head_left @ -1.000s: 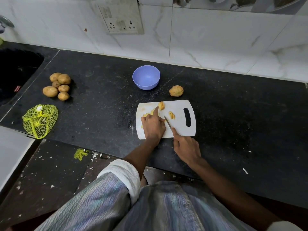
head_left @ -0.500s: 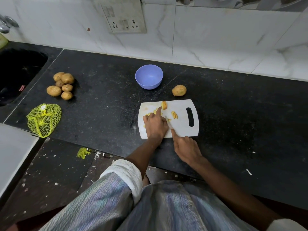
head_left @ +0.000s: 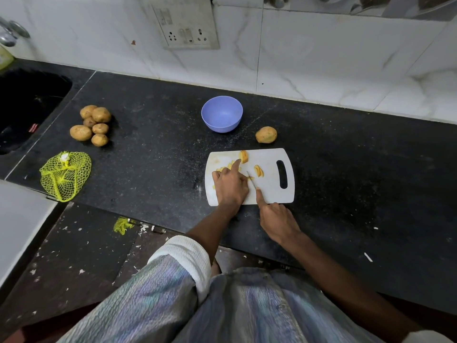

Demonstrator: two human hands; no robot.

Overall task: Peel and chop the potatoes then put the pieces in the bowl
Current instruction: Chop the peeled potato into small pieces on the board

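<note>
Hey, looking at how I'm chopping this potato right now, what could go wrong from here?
1. The left hand lies on the potato pieces, right beside the knife blade, so a slip could nick a finger.
2. The right hand has its forefinger stretched along the knife, a grip that may give less control.
3. One cut piece sits at the far edge of the cutting board and could get knocked onto the counter.
</note>
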